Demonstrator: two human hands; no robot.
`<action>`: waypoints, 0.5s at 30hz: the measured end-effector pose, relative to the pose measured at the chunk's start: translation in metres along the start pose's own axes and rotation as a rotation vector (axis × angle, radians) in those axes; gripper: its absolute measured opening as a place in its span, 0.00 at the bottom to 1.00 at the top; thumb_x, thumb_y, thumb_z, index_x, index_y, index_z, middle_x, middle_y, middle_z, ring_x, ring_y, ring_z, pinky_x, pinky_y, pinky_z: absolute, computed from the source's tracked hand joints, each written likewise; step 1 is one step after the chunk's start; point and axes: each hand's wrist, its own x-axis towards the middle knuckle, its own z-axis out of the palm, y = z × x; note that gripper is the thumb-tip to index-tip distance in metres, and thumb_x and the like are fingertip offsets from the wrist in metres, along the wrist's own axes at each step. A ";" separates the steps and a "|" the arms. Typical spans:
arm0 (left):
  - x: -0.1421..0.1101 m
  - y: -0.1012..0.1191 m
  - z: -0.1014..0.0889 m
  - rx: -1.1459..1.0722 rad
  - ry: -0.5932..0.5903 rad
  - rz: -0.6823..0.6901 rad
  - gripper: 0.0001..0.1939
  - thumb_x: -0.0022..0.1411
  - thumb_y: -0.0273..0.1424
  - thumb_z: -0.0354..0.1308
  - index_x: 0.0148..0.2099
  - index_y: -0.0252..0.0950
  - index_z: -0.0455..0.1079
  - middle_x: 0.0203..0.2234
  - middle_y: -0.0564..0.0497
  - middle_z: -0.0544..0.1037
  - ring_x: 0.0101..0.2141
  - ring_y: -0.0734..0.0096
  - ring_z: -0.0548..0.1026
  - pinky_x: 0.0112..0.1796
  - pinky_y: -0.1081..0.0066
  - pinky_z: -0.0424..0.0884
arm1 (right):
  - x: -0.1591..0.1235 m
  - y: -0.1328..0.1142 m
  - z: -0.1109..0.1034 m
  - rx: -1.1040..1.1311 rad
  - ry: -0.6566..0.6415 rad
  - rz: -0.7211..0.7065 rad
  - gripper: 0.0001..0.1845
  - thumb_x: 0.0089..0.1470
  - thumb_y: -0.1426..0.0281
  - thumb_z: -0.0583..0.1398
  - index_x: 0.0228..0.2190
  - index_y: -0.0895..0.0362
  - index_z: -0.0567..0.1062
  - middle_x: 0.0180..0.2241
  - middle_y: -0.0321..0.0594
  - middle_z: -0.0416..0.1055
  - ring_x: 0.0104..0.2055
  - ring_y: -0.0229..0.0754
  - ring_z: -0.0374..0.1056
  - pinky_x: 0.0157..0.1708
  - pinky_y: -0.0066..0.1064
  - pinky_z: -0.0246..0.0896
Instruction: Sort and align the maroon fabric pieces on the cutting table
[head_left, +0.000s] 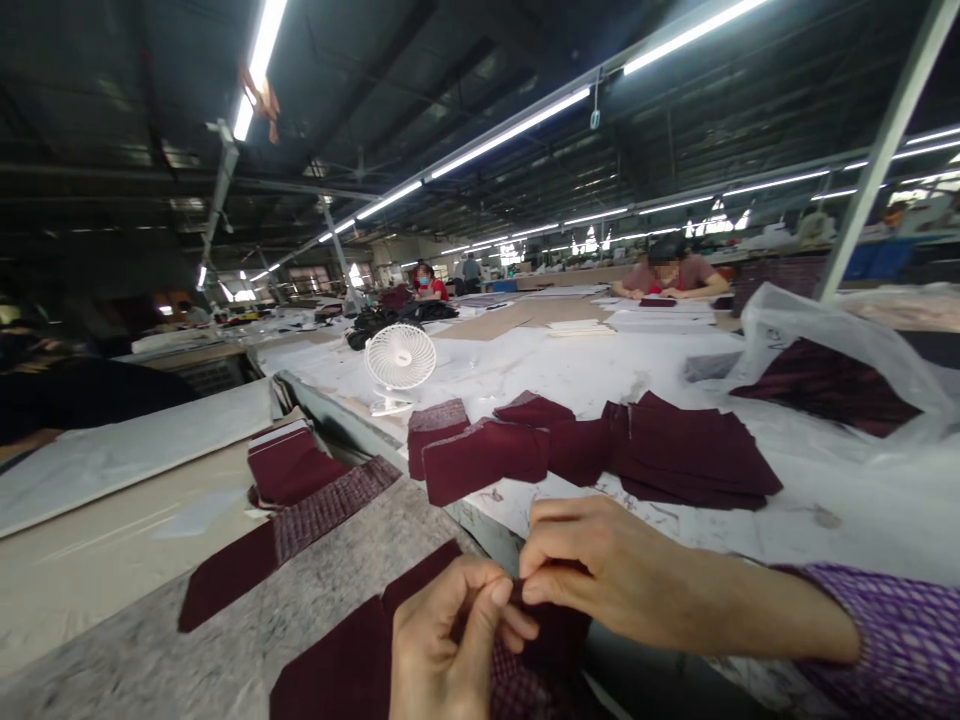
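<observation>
My left hand (pixel 446 630) and my right hand (pixel 589 555) meet at the lower middle of the view. Each pinches the edge of a maroon fabric piece (pixel 553 635) between thumb and fingers, with the fingertips almost touching. Part of that cloth hangs below my right hand, and my hands hide the rest. Beside my left hand, another maroon cut piece (pixel 337 660) lies on the mottled grey surface (pixel 225 655). Further left rests a long maroon strip (pixel 236 578) with a patterned end. Several maroon cut pieces (pixel 487 455) lie overlapping beyond my hands, next to a thicker stack (pixel 694 450).
A small white fan (pixel 401 358) stands on the white table (pixel 510 370). A clear plastic bag (pixel 772 320) with dark maroon cloth is at right. At left lies a folded maroon bundle (pixel 289 460). A co-worker (pixel 671 270) leans over the far table.
</observation>
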 end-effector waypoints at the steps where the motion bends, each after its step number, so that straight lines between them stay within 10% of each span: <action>1: 0.000 -0.001 -0.002 0.023 0.013 -0.007 0.15 0.59 0.41 0.59 0.26 0.35 0.70 0.16 0.51 0.74 0.17 0.74 0.70 0.22 0.77 0.67 | 0.000 0.001 -0.003 -0.010 -0.005 0.002 0.11 0.58 0.72 0.58 0.25 0.58 0.76 0.26 0.33 0.70 0.29 0.33 0.64 0.32 0.25 0.57; 7: 0.004 -0.007 -0.010 0.055 0.121 -0.116 0.20 0.55 0.47 0.61 0.24 0.35 0.65 0.08 0.59 0.58 0.12 0.81 0.55 0.14 0.79 0.51 | 0.003 0.009 -0.018 0.013 0.005 -0.012 0.09 0.54 0.67 0.63 0.24 0.57 0.76 0.25 0.32 0.73 0.33 0.35 0.65 0.40 0.29 0.56; 15: 0.019 -0.021 0.008 -0.136 -0.013 -0.211 0.25 0.58 0.50 0.56 0.22 0.34 0.59 0.13 0.58 0.62 0.13 0.84 0.55 0.17 0.79 0.51 | 0.006 0.035 -0.061 0.014 -0.164 0.107 0.13 0.55 0.67 0.60 0.22 0.59 0.72 0.20 0.31 0.67 0.23 0.31 0.62 0.23 0.23 0.54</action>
